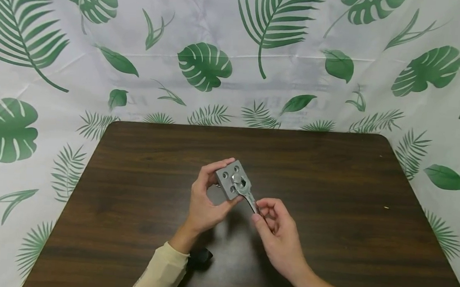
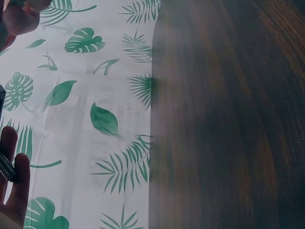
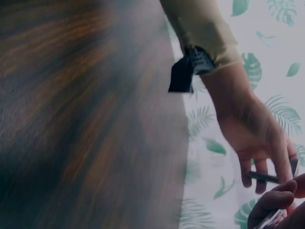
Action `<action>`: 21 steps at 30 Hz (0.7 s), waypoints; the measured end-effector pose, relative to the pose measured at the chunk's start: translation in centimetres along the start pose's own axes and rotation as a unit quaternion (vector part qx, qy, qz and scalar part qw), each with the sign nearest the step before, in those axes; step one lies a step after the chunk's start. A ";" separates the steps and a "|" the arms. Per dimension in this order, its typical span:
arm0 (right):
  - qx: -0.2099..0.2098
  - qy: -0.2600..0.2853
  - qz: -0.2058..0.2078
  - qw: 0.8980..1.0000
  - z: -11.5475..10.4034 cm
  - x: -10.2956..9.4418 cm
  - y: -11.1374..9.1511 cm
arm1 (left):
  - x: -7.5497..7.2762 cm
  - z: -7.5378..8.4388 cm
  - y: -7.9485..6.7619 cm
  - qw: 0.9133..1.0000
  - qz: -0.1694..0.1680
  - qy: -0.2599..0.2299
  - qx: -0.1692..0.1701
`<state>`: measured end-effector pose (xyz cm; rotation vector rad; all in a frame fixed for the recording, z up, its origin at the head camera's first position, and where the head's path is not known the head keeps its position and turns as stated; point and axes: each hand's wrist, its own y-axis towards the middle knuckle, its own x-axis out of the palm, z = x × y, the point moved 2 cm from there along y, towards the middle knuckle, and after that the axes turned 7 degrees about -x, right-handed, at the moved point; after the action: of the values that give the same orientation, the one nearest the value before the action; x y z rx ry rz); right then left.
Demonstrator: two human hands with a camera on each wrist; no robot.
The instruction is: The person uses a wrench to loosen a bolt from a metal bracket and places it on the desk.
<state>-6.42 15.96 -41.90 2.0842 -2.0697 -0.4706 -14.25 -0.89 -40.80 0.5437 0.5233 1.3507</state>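
Over the middle of the table, my left hand (image 1: 205,208) grips a grey square metal block (image 1: 227,182) by its edges, thumb on the near side and fingers on the far side. The block has round holes, and a hex bolt (image 1: 237,178) sits at its centre. Behind the block, the bolt's threaded shank (image 2: 6,168) shows by the left fingers in the left wrist view. My right hand (image 1: 281,237) pinches the handle of a silver wrench (image 1: 251,203), whose head lies at the bolt. In the right wrist view the right fingers (image 3: 274,202) partly hide the wrench.
The dark wood-grain table (image 1: 138,177) has rounded far corners. A white curtain with green leaf prints (image 1: 150,74) hangs behind it and down both sides. A black wrist mount (image 1: 201,256) sticks out by the left sleeve (image 1: 159,271).
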 end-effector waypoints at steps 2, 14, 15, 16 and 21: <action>-0.004 -0.008 0.003 1.000 0.2 -0.2 0.1 | 0.0 0.0 0.0 1.000 -0.009 0.000 -0.002; -0.034 -0.068 -0.024 0.997 0.7 -2.1 1.2 | -0.6 0.1 -0.1 0.996 -0.071 -0.019 -0.047; -0.040 -0.074 -0.029 0.996 0.8 -2.3 1.3 | -0.6 0.1 -0.1 0.995 -0.077 -0.024 -0.050; -0.044 -0.078 -0.034 0.995 0.8 -2.5 1.5 | -0.6 0.0 -0.1 0.995 -0.084 -0.031 -0.054; -0.049 -0.091 -0.063 0.993 0.8 -3.6 2.1 | -0.8 0.2 0.0 0.988 -0.118 -0.067 -0.072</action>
<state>-8.58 19.55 -41.55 2.1945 -1.9691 -0.7926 -14.26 -1.68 -40.67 0.4351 0.3639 1.1075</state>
